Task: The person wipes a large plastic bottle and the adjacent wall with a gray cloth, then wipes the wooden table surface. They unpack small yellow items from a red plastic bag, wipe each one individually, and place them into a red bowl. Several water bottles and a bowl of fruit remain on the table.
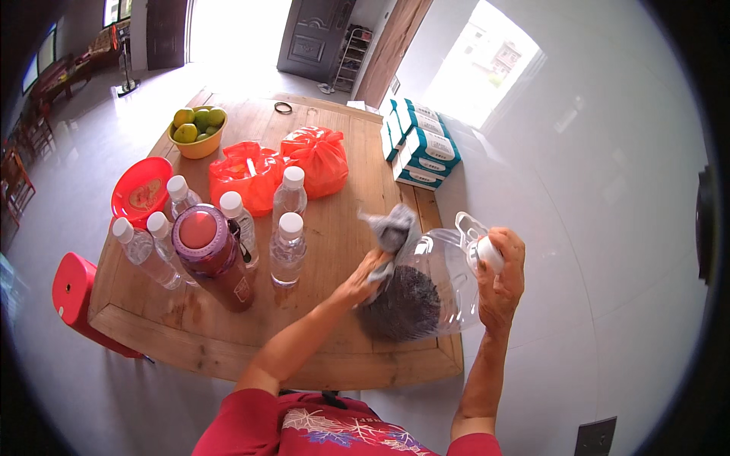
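A large clear plastic jug (456,292) with dark contents at its bottom leans over the table's right front part, its neck toward the right. My right hand (502,285) is closed round its neck by the white cap (489,255); a clear carrying handle (470,224) sticks up beside it. A crumpled grey cloth (395,232) is in my left hand (366,277), lying against the jug's side near its base. The left fingers are partly covered by the cloth. Whether the jug's base touches the table I cannot tell.
Several clear white-capped bottles (288,254) surround a tall purple-brown flask (217,266) left of my arm. Behind stand red plastic bags (315,163), a red basin (122,182) and a yellow bowl (199,148) of green fruit. Teal-white packs (426,152) stand at the right edge; a red stool (74,285) is left.
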A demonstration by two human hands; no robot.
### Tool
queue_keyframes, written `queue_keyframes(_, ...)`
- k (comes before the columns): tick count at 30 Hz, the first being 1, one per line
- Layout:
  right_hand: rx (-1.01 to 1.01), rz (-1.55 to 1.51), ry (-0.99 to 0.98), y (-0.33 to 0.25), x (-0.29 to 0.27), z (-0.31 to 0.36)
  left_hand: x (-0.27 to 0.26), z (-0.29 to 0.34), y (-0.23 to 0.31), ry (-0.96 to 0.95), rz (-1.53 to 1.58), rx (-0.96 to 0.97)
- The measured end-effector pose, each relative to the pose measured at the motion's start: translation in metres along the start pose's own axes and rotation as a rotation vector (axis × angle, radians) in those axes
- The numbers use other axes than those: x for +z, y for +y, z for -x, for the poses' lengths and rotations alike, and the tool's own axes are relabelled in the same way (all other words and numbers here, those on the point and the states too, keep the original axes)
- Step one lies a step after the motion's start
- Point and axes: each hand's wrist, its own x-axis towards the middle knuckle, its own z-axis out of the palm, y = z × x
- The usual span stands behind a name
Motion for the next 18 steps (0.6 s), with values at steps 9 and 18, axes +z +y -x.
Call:
queue_keyframes(9, -0.034, -0.184, -0.068, 0.013, -0.017, 0.011, -0.002, -0.046, 0.142, 0.002, 0.167, -0.367)
queue_keyframes(18, 0.027, -0.119, -0.013, 0.013, -0.012, 0.015, 0.007, -0.075, 0.064, 0.082, 0.617, -0.570)
